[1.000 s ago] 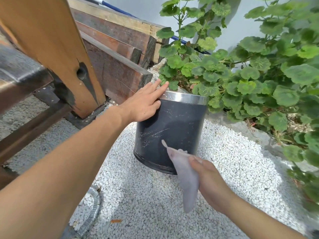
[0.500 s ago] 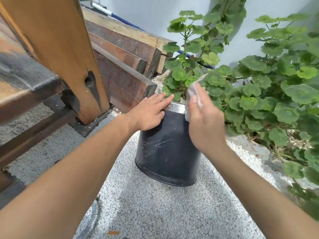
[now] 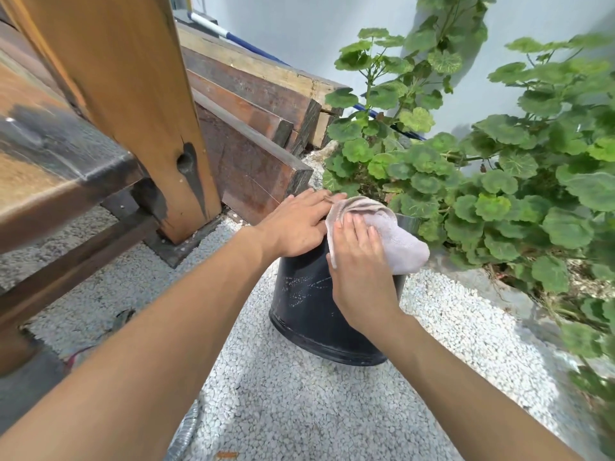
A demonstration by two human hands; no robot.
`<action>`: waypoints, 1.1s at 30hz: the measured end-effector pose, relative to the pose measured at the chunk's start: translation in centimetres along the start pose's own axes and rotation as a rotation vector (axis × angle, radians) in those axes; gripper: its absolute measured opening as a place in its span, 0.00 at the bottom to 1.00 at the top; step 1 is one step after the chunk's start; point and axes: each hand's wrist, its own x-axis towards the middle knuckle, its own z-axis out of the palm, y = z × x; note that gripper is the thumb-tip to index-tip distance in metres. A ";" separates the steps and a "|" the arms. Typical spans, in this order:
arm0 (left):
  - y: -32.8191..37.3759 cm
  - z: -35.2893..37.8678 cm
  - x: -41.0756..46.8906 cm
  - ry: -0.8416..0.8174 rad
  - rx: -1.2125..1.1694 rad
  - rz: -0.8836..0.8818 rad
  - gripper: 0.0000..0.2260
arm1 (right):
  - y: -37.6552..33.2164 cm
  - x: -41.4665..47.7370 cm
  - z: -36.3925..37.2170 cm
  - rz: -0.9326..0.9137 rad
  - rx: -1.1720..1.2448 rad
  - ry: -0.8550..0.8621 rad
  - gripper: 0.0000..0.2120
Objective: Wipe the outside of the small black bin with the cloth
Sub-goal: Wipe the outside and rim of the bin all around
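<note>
Gravel covers the ground; a wooden post stands left, stacked beams just behind it (a blue-white pole beyond them), a leafy plant on the right

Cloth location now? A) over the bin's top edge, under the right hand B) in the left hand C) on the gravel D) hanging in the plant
A: the cloth lies over the top edge of the bin with the right hand pressing flat on it; the left hand rests beside it.

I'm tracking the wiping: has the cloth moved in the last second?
Yes. The cloth rose from near the base of the black bin to its top rim, pressed there by the right hand.
</note>
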 end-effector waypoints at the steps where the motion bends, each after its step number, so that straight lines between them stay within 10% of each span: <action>1: 0.0 0.0 0.1 -0.004 -0.004 -0.007 0.25 | 0.0 -0.6 0.2 -0.013 0.001 -0.026 0.29; 16: -0.5 0.3 0.4 -0.042 -0.035 -0.021 0.28 | -1.5 -10.4 3.4 -0.114 0.111 -0.333 0.38; 33: 0.0 -0.3 -2.8 -0.038 0.114 0.036 0.25 | 2.3 -13.5 -4.0 -0.021 0.549 -0.531 0.17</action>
